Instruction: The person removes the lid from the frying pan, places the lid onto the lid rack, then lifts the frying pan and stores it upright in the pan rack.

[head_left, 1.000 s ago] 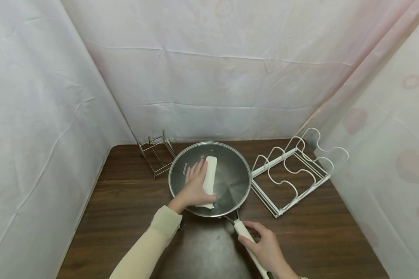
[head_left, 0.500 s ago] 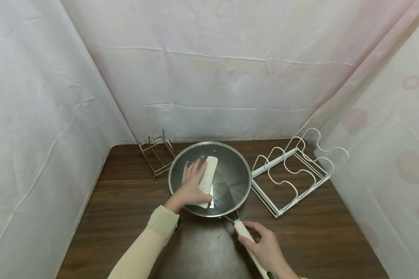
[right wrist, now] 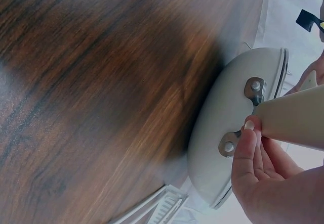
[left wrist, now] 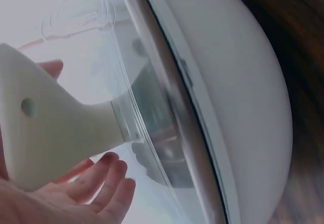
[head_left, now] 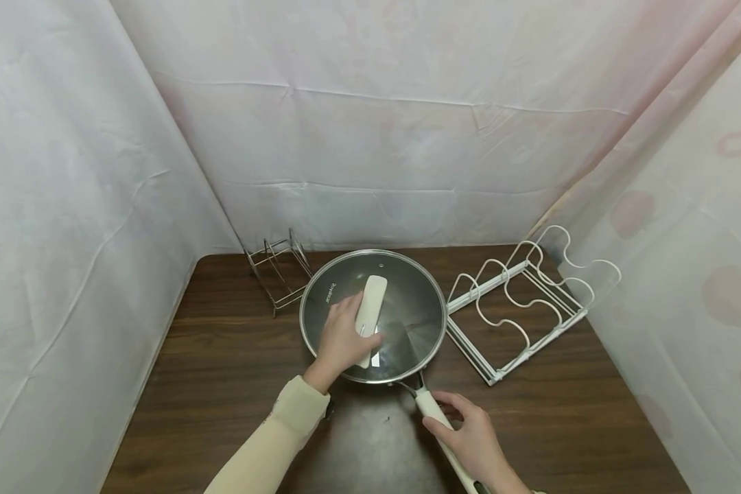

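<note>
A wok (right wrist: 223, 113) with a pale outside and a long cream handle (head_left: 433, 420) stands on the table. Its glass lid (head_left: 407, 309) has a metal rim and lies over the top. The left hand (head_left: 341, 336) grips the lid's flared cream knob (head_left: 372, 302), fingers on the left and thumb on the right. Close up in the left wrist view, the knob (left wrist: 55, 123) sits between the thumb and the fingers (left wrist: 106, 183). The right hand (head_left: 472, 439) holds the wok handle from the right. Fingers (right wrist: 245, 158) touch it near its riveted bracket in the right wrist view.
A small metal wire rack (head_left: 278, 274) stands back left of the wok. To the right, a white rack (head_left: 512, 309) with wavy wire dividers sits close to the wok's rim. Pale curtains (head_left: 370, 151) enclose the dark wood table (head_left: 222, 370) behind and on both sides.
The lid has turned slightly clockwise: its printed mark and vent hole have shifted. The left hand moved a little left, then back right along the knob. The right hand stays on the handle.
</note>
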A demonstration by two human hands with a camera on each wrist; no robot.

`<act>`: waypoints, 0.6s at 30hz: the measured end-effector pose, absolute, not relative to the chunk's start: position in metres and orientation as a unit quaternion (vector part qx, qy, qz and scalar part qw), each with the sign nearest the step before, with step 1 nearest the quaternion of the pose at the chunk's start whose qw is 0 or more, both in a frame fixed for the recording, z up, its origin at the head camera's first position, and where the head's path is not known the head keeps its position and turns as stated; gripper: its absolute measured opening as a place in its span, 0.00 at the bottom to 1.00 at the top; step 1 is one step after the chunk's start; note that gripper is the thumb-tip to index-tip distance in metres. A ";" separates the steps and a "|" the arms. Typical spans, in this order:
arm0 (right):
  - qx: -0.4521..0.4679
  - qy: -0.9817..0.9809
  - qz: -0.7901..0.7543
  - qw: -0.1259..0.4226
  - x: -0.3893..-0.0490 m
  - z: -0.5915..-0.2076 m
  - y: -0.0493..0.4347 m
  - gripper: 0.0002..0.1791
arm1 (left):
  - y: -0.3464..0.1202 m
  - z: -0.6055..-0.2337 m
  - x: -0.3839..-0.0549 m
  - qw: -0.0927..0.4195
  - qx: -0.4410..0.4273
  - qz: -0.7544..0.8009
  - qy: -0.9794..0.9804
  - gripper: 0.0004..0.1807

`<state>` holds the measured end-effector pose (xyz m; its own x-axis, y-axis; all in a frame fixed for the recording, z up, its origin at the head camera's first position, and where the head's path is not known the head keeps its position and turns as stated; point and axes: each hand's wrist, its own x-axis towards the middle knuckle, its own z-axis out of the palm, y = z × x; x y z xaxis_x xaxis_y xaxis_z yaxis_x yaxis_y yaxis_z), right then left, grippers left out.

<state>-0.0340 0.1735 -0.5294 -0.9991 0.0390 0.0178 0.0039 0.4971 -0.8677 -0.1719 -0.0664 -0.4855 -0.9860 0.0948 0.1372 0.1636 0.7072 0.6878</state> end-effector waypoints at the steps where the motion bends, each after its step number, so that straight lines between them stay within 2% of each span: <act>1: -0.012 -0.865 0.502 0.017 -0.034 -0.529 0.174 0.21 | -0.065 -0.486 -0.172 0.050 -0.063 -0.376 -0.923 0.51; 7: -0.011 -0.864 0.503 0.019 -0.034 -0.528 0.173 0.21 | -0.060 -0.485 -0.175 0.074 -0.034 -0.373 -0.924 0.44; 18: -0.013 -0.866 0.500 0.016 -0.034 -0.529 0.173 0.21 | -0.054 -0.486 -0.179 0.103 -0.025 -0.355 -0.929 0.39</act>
